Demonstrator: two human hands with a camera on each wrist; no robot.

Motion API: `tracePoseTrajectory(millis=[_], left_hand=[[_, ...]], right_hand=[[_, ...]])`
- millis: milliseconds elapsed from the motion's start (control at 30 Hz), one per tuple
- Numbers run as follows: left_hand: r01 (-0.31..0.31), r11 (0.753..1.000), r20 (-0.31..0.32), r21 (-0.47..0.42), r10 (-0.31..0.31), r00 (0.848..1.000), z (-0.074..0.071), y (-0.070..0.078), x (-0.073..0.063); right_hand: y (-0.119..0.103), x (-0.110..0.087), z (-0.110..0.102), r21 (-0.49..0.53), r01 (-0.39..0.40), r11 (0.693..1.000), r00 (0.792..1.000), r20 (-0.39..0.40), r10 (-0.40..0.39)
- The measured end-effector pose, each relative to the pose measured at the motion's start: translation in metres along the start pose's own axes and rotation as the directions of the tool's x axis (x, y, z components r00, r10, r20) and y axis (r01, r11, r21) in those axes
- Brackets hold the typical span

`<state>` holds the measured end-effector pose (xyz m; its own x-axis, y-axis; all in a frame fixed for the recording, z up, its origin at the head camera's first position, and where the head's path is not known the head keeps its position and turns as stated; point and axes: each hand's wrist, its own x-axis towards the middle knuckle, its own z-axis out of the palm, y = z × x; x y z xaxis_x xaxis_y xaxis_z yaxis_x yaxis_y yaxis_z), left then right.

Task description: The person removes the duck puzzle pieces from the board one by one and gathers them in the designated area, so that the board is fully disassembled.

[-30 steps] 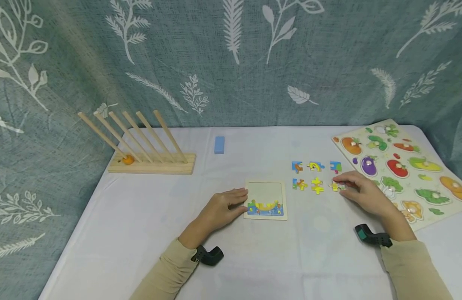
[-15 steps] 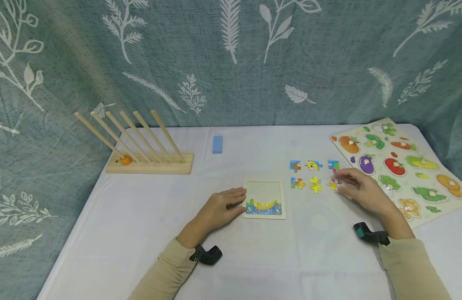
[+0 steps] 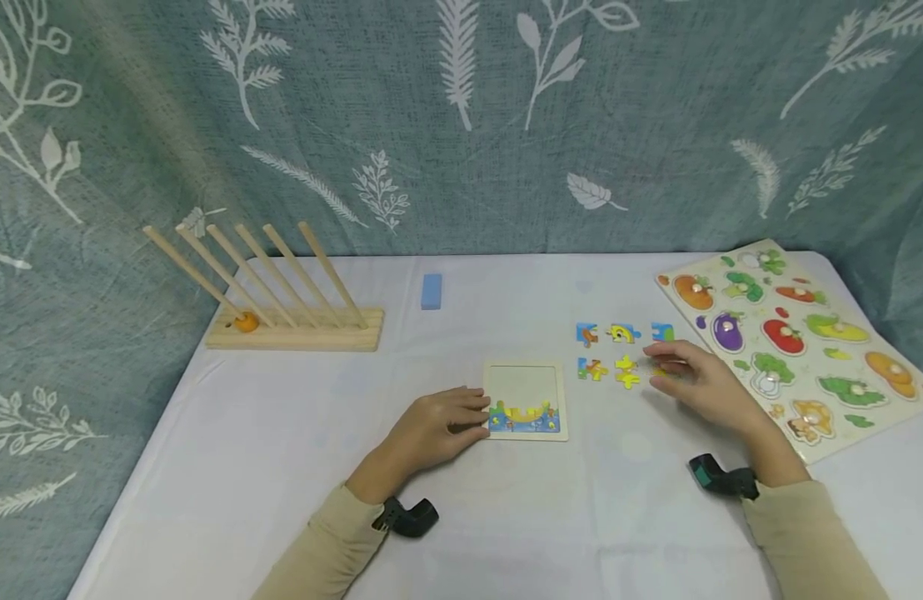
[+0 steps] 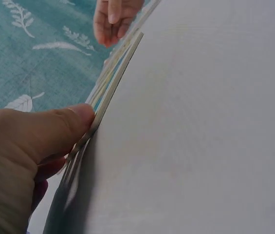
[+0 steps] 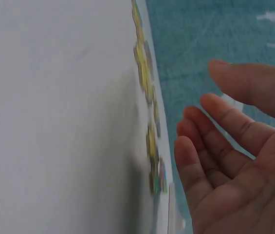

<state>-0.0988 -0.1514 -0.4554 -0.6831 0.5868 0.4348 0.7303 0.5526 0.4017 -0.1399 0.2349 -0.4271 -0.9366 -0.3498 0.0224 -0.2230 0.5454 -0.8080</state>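
Note:
A square wooden puzzle tray [image 3: 523, 380] lies at mid-table in the head view, its lower part filled with blue and yellow jigsaw pieces [image 3: 525, 418]. My left hand [image 3: 435, 427] touches the tray's left edge with fingertips and thumb; the left wrist view shows the thumb against that edge. To the right of the tray, several loose pieces lie in two rows, among them a yellow piece [image 3: 627, 372] and a blue-green one [image 3: 662, 332]. Over the right end of these rows hovers my right hand [image 3: 705, 387], partly covering one piece. Its fingers [image 5: 227, 117] are apart and hold nothing.
Right of the loose pieces lies a vegetable knob-puzzle board [image 3: 795, 350]. A wooden peg stand [image 3: 296, 333] with an orange bead [image 3: 246, 322] stands at the back left. A blue block [image 3: 431, 292] lies near the back edge, before the patterned curtain [image 3: 491, 183].
My right hand, which was touching the front right loose piece, has come away from it and shifted slightly left. The left hand stays at the tray, and the head view has shifted a little.

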Motion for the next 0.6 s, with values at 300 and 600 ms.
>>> tracePoseTrajectory(millis=[300,600], left_hand=[[-0.012,0.997,-0.009,-0.076,0.011,1.000,0.000,-0.001,-0.002],[0.000,0.992,0.015,-0.130,0.002,1.000,-0.003,-0.002,-0.002]], right_hand=[[-0.031,0.012,0.032,0.056,0.099,0.994,0.990,0.094,-0.104],[-0.062,0.028,0.075,0.104,0.179,0.978,0.960,0.199,-0.196]])
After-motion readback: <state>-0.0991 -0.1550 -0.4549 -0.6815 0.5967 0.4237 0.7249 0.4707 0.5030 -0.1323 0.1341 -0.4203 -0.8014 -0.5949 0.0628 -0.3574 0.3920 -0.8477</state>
